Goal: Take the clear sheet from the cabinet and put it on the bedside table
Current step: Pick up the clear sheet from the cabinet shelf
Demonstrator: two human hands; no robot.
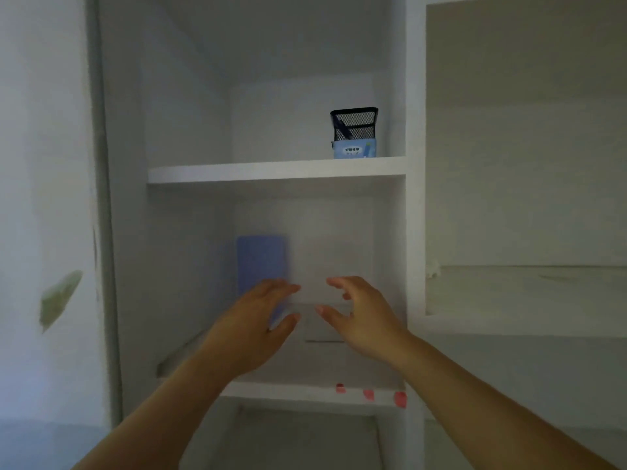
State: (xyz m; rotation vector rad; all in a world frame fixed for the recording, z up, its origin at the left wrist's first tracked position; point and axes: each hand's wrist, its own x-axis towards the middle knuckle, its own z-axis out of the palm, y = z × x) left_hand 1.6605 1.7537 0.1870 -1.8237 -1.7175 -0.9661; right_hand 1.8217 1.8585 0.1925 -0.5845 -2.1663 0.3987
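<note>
A white cabinet (278,169) stands open in front of me. In its middle compartment a faint clear sheet (334,259) leans upright against the back wall, right of a blue sheet (261,259). Its outline is blurred and hard to trace. My left hand (261,320) reaches into that compartment with fingers apart, in front of the blue sheet's lower edge. My right hand (359,317) is beside it, fingers curled open, in front of the clear sheet's lower part. Neither hand holds anything. The bedside table is not in view.
On the upper shelf a black mesh pen holder (354,124) sits on a small blue box (354,149) at the right. Three red marks (369,395) dot the lower shelf's front edge. The open cabinet door (526,157) stands at the right; a wall with a green patch (59,298) is left.
</note>
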